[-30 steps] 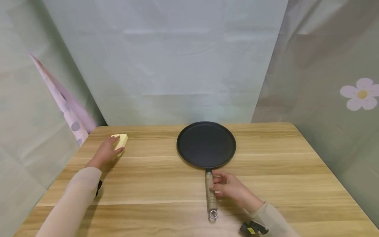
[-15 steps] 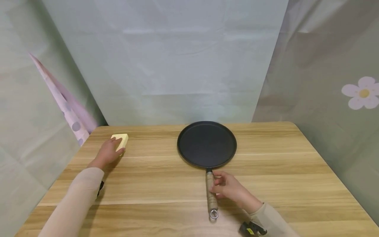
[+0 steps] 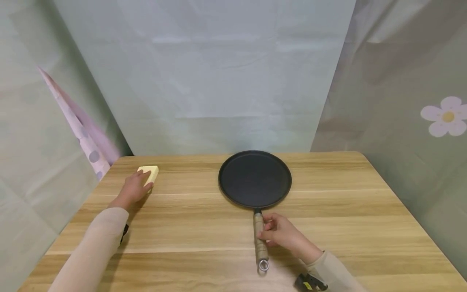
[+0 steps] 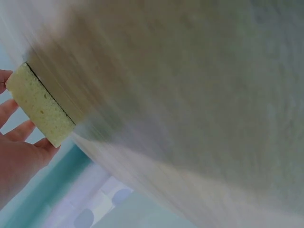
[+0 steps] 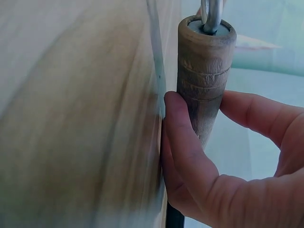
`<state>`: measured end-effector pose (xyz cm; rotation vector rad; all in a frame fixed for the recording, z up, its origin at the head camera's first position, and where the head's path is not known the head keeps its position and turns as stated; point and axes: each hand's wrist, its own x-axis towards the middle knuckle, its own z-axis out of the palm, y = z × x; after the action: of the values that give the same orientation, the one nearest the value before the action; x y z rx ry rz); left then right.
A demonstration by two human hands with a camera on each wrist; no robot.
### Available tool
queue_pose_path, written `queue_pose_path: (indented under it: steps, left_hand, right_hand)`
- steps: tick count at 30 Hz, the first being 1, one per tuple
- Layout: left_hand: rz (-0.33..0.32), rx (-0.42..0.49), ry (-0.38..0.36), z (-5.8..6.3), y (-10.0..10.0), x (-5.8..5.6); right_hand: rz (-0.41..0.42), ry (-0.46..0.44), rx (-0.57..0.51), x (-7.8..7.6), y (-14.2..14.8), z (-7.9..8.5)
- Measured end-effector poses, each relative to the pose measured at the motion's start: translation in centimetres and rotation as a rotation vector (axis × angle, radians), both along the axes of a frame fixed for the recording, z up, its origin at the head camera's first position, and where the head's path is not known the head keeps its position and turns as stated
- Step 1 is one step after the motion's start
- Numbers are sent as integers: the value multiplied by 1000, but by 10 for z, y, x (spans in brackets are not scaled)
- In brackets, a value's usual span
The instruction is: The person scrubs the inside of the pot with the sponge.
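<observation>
A black crepe pan (image 3: 255, 178) lies on the wooden table, its wooden handle (image 3: 259, 245) toward me. My right hand (image 3: 287, 237) holds that handle from the right; the right wrist view shows thumb and fingers on opposite sides of the handle (image 5: 204, 71), near the metal ring (image 5: 213, 14) at its end. At the far left, a pale yellow sponge (image 3: 153, 172) sits under my left hand (image 3: 133, 190). Seen from the left wrist, the sponge (image 4: 40, 105) stands between thumb and fingertips, a thin dark layer along its table side. My left palm partly hides it from above.
The wood-grain table (image 3: 189, 227) reaches to a pale fabric backdrop (image 3: 204, 89) behind. Fabric also hangs at both sides, with a printed flower (image 3: 448, 117) on the right. A dark wrist strap (image 3: 308, 282) is on my right sleeve.
My right thumb and fingers have closed in a little on the pan handle. The left hand has settled slightly on the sponge. Pan and sponge hold their places.
</observation>
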<state>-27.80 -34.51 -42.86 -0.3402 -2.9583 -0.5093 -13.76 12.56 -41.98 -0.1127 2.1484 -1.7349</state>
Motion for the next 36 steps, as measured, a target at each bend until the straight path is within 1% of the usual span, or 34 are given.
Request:
queue_pose_path:
  steps: [5, 16, 21, 26, 31, 36]
  left_hand:
    - [-9, -12, 23, 0, 1, 0]
    - [-14, 29, 19, 3, 11, -3]
    - [-27, 39, 27, 5, 21, -2]
    - [-45, 47, 41, 11, 33, -1]
    - [-54, 63, 34, 16, 43, 0]
    - [-62, 70, 31, 18, 53, -2]
  right_hand:
    - [1, -5, -2, -1, 0, -1]
    - [-1, -25, 6, -2, 0, -1]
    - [14, -19, 0, -3, 1, -1]
    - [21, -21, -8, -3, 1, -1]
    - [18, -34, -16, -4, 1, -1]
    - [28, -50, -6, -4, 2, -2]
